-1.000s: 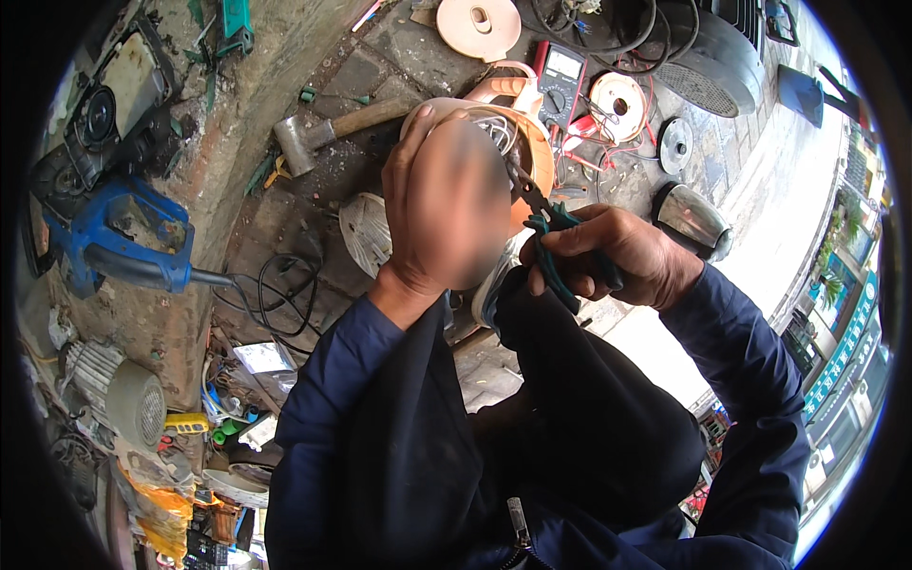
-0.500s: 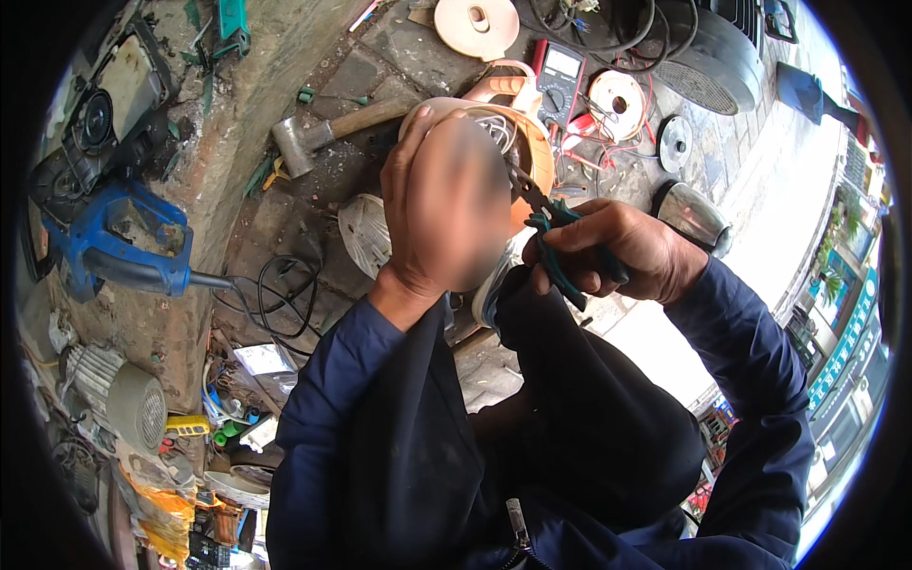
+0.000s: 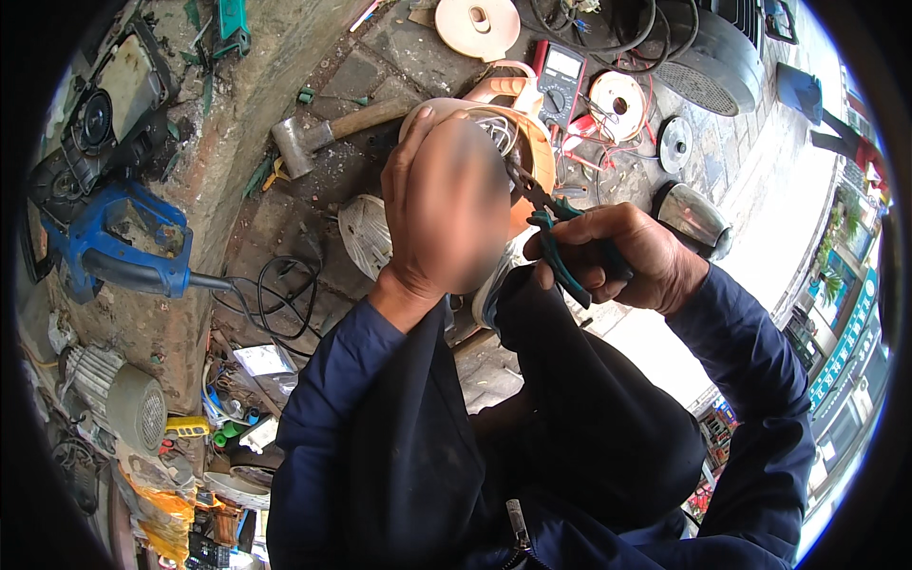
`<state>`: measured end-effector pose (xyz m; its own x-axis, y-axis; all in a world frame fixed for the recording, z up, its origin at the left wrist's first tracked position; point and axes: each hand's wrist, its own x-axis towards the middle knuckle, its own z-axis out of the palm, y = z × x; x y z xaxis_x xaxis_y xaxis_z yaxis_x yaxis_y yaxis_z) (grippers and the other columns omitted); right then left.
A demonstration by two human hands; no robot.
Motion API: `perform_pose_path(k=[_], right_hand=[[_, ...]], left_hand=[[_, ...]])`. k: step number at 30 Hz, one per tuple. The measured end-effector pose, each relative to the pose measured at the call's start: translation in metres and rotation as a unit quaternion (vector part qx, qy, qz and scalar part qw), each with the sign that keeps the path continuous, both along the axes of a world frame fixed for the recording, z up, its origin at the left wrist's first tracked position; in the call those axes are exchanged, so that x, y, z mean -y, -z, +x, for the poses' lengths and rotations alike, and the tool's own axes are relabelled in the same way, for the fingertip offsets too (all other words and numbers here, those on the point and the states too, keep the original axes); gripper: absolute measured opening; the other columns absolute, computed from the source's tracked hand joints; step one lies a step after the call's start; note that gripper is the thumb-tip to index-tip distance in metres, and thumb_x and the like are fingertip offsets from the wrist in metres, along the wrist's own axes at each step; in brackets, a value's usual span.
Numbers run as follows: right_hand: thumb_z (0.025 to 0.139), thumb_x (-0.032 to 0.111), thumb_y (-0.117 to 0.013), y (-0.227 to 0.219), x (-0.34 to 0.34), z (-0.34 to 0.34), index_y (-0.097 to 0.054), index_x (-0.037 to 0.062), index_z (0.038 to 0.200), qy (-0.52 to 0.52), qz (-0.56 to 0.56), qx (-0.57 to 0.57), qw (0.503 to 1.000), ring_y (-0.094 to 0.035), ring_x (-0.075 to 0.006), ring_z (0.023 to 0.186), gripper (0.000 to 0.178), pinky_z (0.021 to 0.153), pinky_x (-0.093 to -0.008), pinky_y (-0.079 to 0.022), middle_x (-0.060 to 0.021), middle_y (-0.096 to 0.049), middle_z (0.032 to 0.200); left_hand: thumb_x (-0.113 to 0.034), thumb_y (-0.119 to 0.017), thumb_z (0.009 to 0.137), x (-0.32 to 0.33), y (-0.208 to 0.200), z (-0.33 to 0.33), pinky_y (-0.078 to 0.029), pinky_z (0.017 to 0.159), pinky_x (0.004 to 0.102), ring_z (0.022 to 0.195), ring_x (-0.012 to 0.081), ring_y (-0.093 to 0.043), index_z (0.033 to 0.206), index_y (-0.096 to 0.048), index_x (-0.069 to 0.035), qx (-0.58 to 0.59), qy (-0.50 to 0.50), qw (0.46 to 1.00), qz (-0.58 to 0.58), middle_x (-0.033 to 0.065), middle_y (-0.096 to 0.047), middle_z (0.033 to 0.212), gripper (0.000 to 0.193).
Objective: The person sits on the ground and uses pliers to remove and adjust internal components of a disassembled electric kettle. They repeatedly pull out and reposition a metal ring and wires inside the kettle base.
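Note:
My left hand (image 3: 442, 204), partly blurred, is wrapped over the near left side of a round orange plastic housing (image 3: 535, 142) with a loop handle. Inside its open top are pale wires (image 3: 496, 128). In my right hand (image 3: 622, 249) are pliers (image 3: 560, 255) with dark green handles, gripped from the right. The pliers' jaws point up and left to the housing's near right rim, beside my left fingers. Whether the jaws bite on anything cannot be made out. My left hand hides much of the housing.
A hammer (image 3: 309, 142) lies left of the housing. Behind and right are a multimeter (image 3: 560, 81), a pale disc cover (image 3: 475, 27), a wired round part (image 3: 617, 103) and a metal cup-shaped part (image 3: 692, 218). A blue power tool (image 3: 133, 242) and a motor (image 3: 119, 399) lie at left.
My right hand and the pliers have shifted very slightly to the right. My left hand stays on the housing. At the far right edge, a figure in red and blue has shifted.

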<state>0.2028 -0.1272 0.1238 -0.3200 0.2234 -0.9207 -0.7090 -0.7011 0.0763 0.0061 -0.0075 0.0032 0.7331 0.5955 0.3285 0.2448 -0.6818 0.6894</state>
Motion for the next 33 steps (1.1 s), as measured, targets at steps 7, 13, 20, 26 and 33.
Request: perform_pose_path(k=[7, 13, 20, 26, 33], right_hand=[[0.111, 0.026, -0.058, -0.006, -0.004, -0.008, -0.072, -0.0035, 0.118, 0.048, -0.064, 0.022, 0.997, -0.071, -0.0239, 0.073, 0.033, 0.058, -0.0419, -0.056, -0.0166, -0.079, 0.098], [0.112, 0.031, -0.056, 0.001, -0.001, 0.003, -0.067, 0.0002, 0.118, 0.018, -0.022, -0.049, 0.998, -0.072, -0.0273, 0.080, 0.034, 0.057, -0.0427, -0.056, -0.0129, -0.073, 0.098], [0.113, 0.026, -0.055, -0.019, -0.063, 0.024, -0.064, -0.0064, 0.113, -0.378, -0.059, 0.116, 0.917, -0.070, -0.0265, 0.062, 0.033, 0.049, -0.0400, -0.059, -0.0157, -0.071, 0.085], [0.101, 0.014, -0.054, -0.037, -0.141, 0.015, -0.073, -0.0071, 0.101, -0.826, 0.059, 0.222, 0.515, -0.073, -0.0290, 0.063, 0.029, 0.057, -0.0455, -0.063, -0.0162, -0.071, 0.078], [0.084, 0.010, -0.069, -0.054, -0.107, 0.008, -0.074, -0.0018, 0.081, -0.795, 0.271, 0.396, 0.370, -0.078, -0.0347, 0.076, 0.013, 0.073, -0.0450, -0.059, -0.0199, -0.073, 0.074]], left_hand=[[-0.008, -0.093, 0.074, 0.000, -0.001, 0.000, -0.048, 0.118, 0.0552, 0.146, 0.0469, -0.056, 0.121, -0.076, -0.004, -0.006, -0.001, 1.000, -0.005, 0.0190, -0.060, 0.154, 0.050], [-0.035, -0.079, 0.095, -0.004, 0.007, 0.001, -0.045, 0.119, 0.0568, 0.145, 0.0481, -0.055, 0.127, -0.073, 0.005, 0.013, 0.018, 0.999, 0.046, 0.0260, -0.063, 0.149, 0.052], [-0.025, -0.083, 0.089, 0.000, 0.001, 0.003, -0.048, 0.118, 0.0559, 0.142, 0.0458, -0.058, 0.124, -0.074, 0.001, 0.010, 0.000, 0.999, 0.032, 0.0228, -0.064, 0.148, 0.044], [-0.007, -0.092, 0.074, -0.002, 0.001, 0.005, -0.049, 0.117, 0.0544, 0.143, 0.0452, -0.059, 0.118, -0.073, -0.005, 0.015, -0.008, 1.000, 0.020, 0.0190, -0.062, 0.151, 0.048], [-0.007, -0.092, 0.073, -0.001, 0.003, 0.004, -0.049, 0.117, 0.0547, 0.143, 0.0445, -0.058, 0.118, -0.072, -0.005, 0.020, -0.016, 1.000, 0.014, 0.0186, -0.062, 0.150, 0.049]])
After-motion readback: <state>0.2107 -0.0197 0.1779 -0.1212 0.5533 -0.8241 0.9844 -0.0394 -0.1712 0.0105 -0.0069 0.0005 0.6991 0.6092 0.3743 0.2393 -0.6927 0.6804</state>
